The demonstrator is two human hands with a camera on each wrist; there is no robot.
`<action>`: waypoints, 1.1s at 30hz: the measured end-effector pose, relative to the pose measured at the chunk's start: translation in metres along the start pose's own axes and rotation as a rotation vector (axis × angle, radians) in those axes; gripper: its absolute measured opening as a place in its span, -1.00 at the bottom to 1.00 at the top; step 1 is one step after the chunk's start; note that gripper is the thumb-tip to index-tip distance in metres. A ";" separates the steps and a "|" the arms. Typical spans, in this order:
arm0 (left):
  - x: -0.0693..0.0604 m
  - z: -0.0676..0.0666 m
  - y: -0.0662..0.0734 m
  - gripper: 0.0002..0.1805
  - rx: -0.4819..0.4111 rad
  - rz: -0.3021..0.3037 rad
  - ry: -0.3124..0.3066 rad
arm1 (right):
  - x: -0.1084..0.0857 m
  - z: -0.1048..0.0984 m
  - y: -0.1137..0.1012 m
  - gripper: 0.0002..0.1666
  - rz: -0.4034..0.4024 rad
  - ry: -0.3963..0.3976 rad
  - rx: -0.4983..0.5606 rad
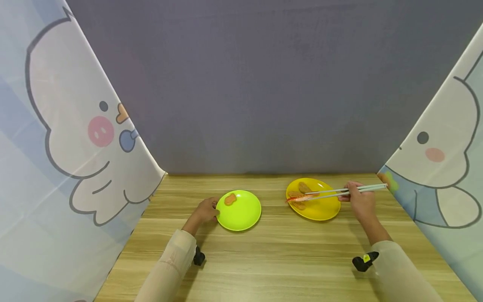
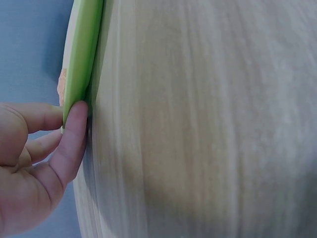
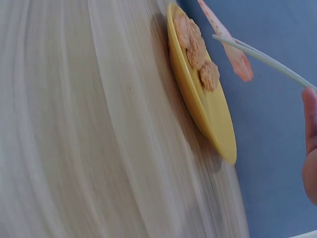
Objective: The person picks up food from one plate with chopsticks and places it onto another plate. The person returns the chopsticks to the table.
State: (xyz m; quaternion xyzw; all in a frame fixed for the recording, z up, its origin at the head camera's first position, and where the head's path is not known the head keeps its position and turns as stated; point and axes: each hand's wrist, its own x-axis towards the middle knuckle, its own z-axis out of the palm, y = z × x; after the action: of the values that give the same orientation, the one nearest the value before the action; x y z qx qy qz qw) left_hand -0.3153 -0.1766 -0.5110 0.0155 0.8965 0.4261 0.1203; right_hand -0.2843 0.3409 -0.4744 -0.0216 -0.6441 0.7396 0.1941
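Observation:
On the left, my left hand [image 1: 206, 209] pinches the rim of a bright green plate [image 1: 243, 214] between thumb and fingers. One brown nugget-like piece [image 1: 230, 199] lies on that plate. My right hand [image 1: 361, 200] holds a pair of pale chopsticks [image 1: 371, 187], their tips reaching left over a yellow plate [image 1: 325, 210]. Between the tips is a shrimp [image 3: 230, 47], orange-pink and long, raised above the plate in the right wrist view. Several brown nugget-like pieces [image 3: 195, 49] rest on the yellow plate, partly covered by the shrimp and chopsticks in the head view.
Both plates stand on a wood-grain table [image 1: 271, 260] backed by a grey panel [image 1: 245, 88]. Cartoon-printed cloth walls [image 1: 71, 126] border it left and right. Each sleeve carries a black wrist camera; the right one [image 1: 364, 261] hangs over the table.

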 end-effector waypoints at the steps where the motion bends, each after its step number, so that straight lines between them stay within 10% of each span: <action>1: 0.000 0.000 0.000 -0.43 -0.006 -0.003 -0.001 | 0.000 -0.002 0.000 -0.63 -0.004 -0.001 0.003; 33: 0.003 0.000 -0.003 -0.45 -0.022 -0.007 -0.010 | 0.003 -0.009 0.000 -0.70 0.075 0.025 -0.051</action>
State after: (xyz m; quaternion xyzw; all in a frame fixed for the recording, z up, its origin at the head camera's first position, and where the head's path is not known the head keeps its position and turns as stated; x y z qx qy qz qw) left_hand -0.3179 -0.1780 -0.5135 0.0133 0.8911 0.4356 0.1264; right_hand -0.2847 0.3503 -0.4756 -0.0601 -0.6590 0.7294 0.1736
